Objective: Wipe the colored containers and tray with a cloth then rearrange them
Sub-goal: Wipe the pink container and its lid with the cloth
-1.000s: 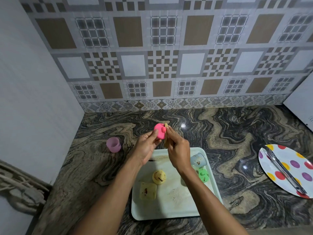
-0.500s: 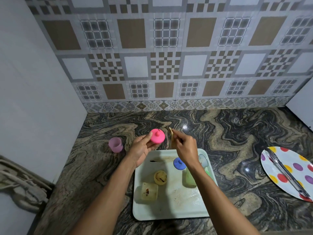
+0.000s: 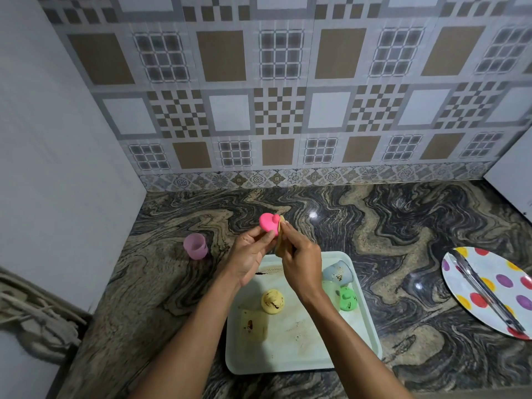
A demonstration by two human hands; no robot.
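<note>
Just beyond the far edge of the tray [image 3: 302, 359], the left hand [image 3: 250, 256] is pinching the pink lid [image 3: 267, 222] by its rim while the right hand [image 3: 302, 264] is pinching a small tan cloth [image 3: 279, 245] against it, so turning the lid slowly is likely helping the cloth reach around its knob.

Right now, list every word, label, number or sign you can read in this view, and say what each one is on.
No readable text anywhere.
No print on the pink lid, cloth, pink cup or the containers on the tray: only brown stains.
Spotted plate: coloured dots only.
Wall tiles: patterns only.
White panel at the right edge: a small dark mark, too small to read.
</note>
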